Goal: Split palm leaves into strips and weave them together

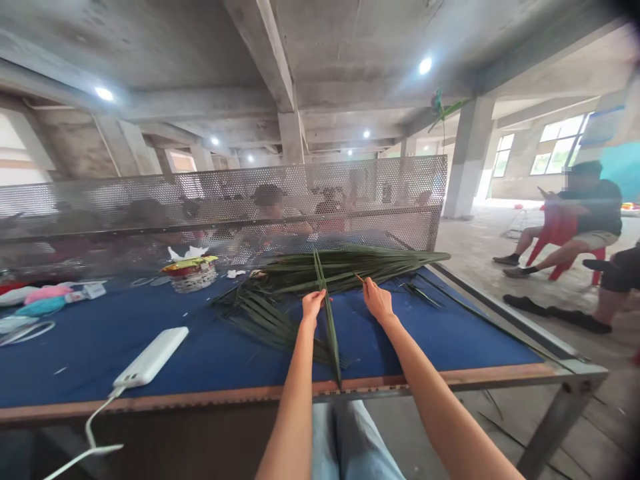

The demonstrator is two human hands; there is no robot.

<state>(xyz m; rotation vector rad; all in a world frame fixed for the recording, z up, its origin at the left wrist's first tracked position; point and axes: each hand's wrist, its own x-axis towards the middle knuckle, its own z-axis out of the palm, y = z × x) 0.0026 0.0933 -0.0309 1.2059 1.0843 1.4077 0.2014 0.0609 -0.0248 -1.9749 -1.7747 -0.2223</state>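
Observation:
My left hand (313,305) is closed on a long, narrow green palm leaf (331,330). The leaf stands roughly lengthwise before me, its near end reaching the table's front edge. To the right, my right hand (379,300) is closed around a thin brownish stick-like piece (358,277), whose tip points up and left; its exact kind is too small to make out. Behind both hands lies a pile of long green palm leaves (390,263). More leaf fronds (270,320) spread across the blue tabletop to the left of my left hand.
A white power bank (153,357) with a cable lies on the left of the table (210,370). Behind it stands a white basket (195,277). Pink and blue bundles (47,300) lie at far left. A perforated metal screen (350,193) borders the back. A person (583,207) sits at right.

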